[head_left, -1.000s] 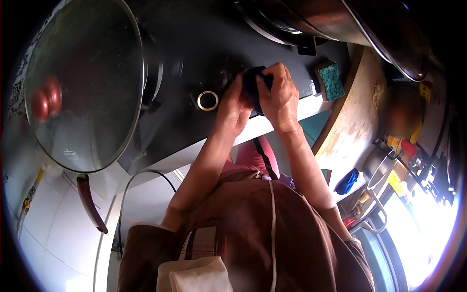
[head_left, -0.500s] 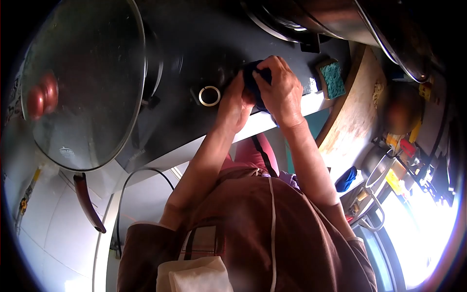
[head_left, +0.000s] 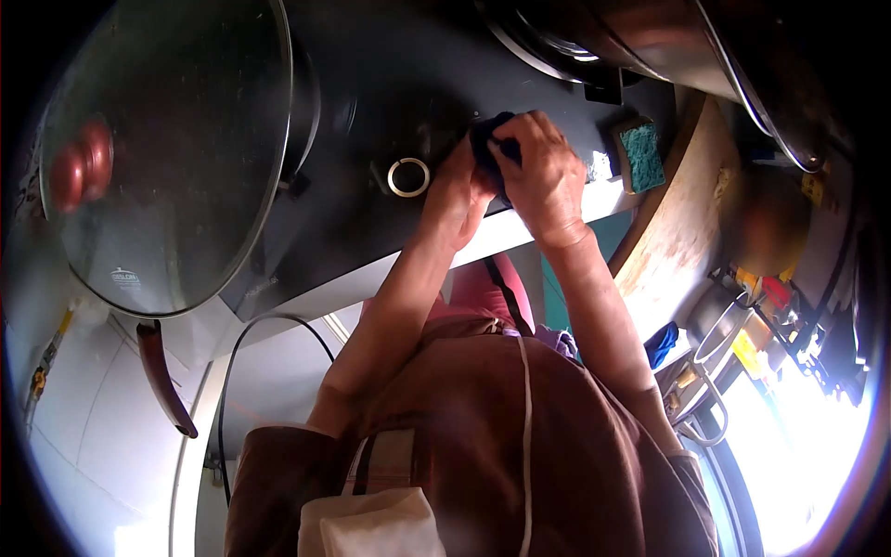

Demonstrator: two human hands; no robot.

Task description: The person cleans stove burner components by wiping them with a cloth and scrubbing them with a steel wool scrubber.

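Both of my hands are at a bunched dark blue cloth [head_left: 492, 148] over the front part of the black cooktop [head_left: 325, 223]. My right hand [head_left: 546, 172] grips it from above, with the fingers bent and pressed into the fabric. My left hand [head_left: 457, 195] is closed against the cloth's near left side; its fingertips are mostly hidden. Just left of that hand, a pale gold ring [head_left: 408, 195] shows on the black surface. A green-topped sponge [head_left: 642, 158] lies right of my right hand.
At left is a pan with a large glass lid [head_left: 186, 213], a red-brown knob [head_left: 82, 167] and a brown handle [head_left: 162, 385]. A big metal pot [head_left: 640, 37] overhangs the top right. A wooden board [head_left: 682, 200] borders the cooktop's right side; utensils hang beyond.
The view has shifted slightly, so the surroundings sit a little differently in it. Both hands stay on the blue cloth, with only a slight shift of the right fingers.
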